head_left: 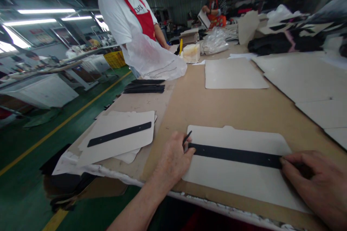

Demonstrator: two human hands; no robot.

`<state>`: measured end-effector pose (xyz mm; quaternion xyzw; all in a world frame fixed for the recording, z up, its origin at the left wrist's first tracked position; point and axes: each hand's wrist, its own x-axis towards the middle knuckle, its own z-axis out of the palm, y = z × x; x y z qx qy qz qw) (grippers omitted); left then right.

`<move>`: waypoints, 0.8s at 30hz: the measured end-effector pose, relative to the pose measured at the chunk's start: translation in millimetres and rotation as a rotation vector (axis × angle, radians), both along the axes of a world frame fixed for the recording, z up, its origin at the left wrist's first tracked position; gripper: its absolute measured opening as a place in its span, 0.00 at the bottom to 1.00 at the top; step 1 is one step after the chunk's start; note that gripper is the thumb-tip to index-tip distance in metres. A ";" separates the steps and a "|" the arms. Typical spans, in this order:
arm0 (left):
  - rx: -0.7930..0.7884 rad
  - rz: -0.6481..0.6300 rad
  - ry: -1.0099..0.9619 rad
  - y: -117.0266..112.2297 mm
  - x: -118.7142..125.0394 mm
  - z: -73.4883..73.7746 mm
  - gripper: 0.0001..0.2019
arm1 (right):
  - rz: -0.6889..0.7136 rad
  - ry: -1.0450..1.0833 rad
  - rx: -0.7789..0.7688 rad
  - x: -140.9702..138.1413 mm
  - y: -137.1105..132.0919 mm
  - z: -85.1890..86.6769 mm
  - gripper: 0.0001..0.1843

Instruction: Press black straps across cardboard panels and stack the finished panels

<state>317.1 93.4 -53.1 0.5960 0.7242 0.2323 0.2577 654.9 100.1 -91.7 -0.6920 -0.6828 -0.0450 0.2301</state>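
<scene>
A long black strip [235, 154] lies across a pale board [238, 180] near the table's front edge. My left hand [173, 158] rests at the strip's left end, fingers closed around a thin dark tool whose tip pokes up beside the strip. My right hand [317, 184] presses on the strip's right end with its fingers bent and together. A second board with a black strip [119, 134] on it lies to the left, on a stack of similar boards [116, 148].
A person in a white shirt and red apron [135, 29] stands at the table's left edge with a plastic bag. Black strips [145, 87] lie stacked near them. More pale boards [233, 74] cover the middle and right. Another person works at the far end [214, 5].
</scene>
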 end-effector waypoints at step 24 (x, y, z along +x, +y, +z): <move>0.096 -0.702 0.498 -24.5 6.3 25.5 0.30 | 0.560 -0.466 -0.010 -18.2 -34.5 30.8 0.17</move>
